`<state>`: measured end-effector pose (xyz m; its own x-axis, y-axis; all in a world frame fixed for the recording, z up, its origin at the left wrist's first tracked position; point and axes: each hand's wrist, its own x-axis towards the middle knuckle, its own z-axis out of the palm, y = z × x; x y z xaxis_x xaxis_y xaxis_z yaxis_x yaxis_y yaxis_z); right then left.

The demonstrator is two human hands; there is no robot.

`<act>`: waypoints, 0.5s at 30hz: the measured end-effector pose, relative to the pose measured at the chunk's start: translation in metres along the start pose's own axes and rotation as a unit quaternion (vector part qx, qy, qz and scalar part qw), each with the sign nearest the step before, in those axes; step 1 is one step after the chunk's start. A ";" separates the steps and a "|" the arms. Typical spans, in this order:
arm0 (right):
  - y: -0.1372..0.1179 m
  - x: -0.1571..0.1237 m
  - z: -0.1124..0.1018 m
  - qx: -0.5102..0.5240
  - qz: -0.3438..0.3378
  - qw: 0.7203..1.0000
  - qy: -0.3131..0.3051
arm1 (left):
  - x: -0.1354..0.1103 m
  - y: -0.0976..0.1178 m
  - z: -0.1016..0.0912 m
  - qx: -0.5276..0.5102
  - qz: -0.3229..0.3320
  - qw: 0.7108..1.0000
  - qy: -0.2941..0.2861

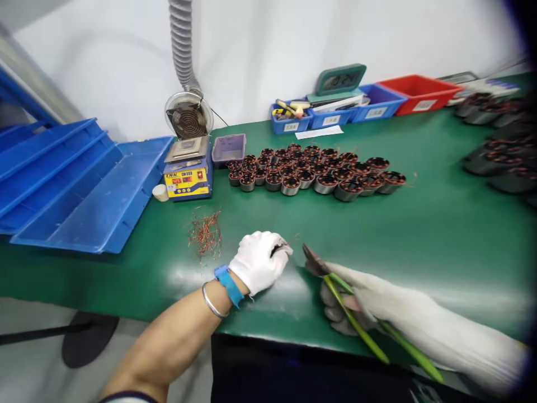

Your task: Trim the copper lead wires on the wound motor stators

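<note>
My left hand (260, 260), in a white glove, hovers or rests near the front of the green table, its fingers curled and pinched together. Faint thin strands show by its fingertips, but what it grips is too small to make out. My right hand (363, 296), gloved too, is closed around cutting pliers (346, 313) with green handles. Their dark jaws point up and left, a short gap from the left fingertips. Left of my left hand lies a loose heap of copper wire bits (205, 234). Beyond both hands stand several round metal stators (306, 178) with copper windings, grouped closely.
A yellow-and-blue solder pot unit (187, 182) sits at the back left below an extraction hose (182, 45), beside a purple bin (229, 150). Blue trays (88, 207) fill the left side. Along the back are tool bins (290, 126), a clock (340, 80) and a red bin (419, 95). More stators (507, 151) stand right.
</note>
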<state>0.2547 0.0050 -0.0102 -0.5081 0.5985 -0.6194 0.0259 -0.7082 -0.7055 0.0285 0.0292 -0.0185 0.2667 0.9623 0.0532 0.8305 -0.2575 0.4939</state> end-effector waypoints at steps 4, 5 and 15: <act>-0.020 0.006 0.022 -0.066 0.014 0.998 -0.006 | 0.001 0.000 -0.003 0.023 0.014 1.000 -0.013; -0.023 0.006 0.022 -0.085 0.014 0.996 -0.007 | 0.001 0.000 -0.003 0.026 0.017 0.999 -0.014; -0.017 0.007 0.013 -0.184 -0.006 0.983 0.007 | 0.001 0.001 -0.006 0.040 0.028 0.998 -0.026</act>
<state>0.2397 0.0160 0.0019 -0.4993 0.6127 -0.6126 0.3307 -0.5187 -0.7884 0.0264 0.0308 -0.0127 0.3366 0.9410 0.0335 0.8496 -0.3189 0.4201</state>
